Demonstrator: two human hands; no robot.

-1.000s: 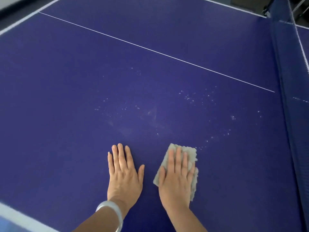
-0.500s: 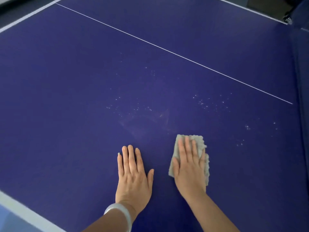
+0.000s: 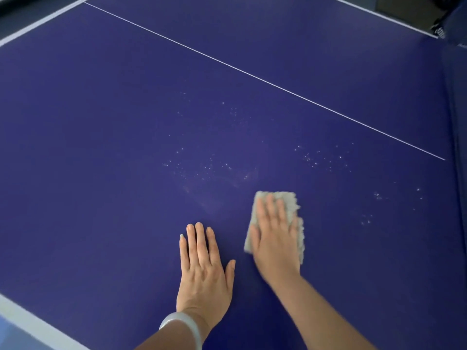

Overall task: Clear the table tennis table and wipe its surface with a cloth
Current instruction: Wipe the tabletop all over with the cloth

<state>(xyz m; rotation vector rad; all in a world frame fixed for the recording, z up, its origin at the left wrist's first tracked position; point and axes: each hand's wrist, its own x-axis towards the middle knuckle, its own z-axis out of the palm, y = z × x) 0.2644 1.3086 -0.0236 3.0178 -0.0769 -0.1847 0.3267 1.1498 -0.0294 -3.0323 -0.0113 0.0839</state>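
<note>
On the dark blue table tennis table [image 3: 101, 127], you are laying both hands flat near its closer side. Your left hand [image 3: 204, 269] is resting palm down on the bare surface, its 4 fingers straight and close together and the thumb angled out to the right. A pale bangle [image 3: 182, 327] is sitting on that wrist. Just to its right, your right hand [image 3: 275, 243] is pressing down on a folded beige cloth [image 3: 288, 198], fingers straight and lying on top of it. The cloth's fuzzy edge is showing past the fingertips and along the right of the hand. The 2 hands are lying side by side, near each other but apart.

Beyond your fingertips, small white specks [image 3: 209, 165] are lying scattered across the surface, with more of them to the right of the cloth. A faint dull smear [image 3: 214, 200] is showing just ahead of your left hand. A thin white centre line [image 3: 252, 74] is running diagonally across the table. A wider white edge band [image 3: 25, 317] is crossing the lower left corner, with pale blue floor [image 3: 10, 334] beyond it. Along the right edge, the dark net [image 3: 457, 109] is standing.
</note>
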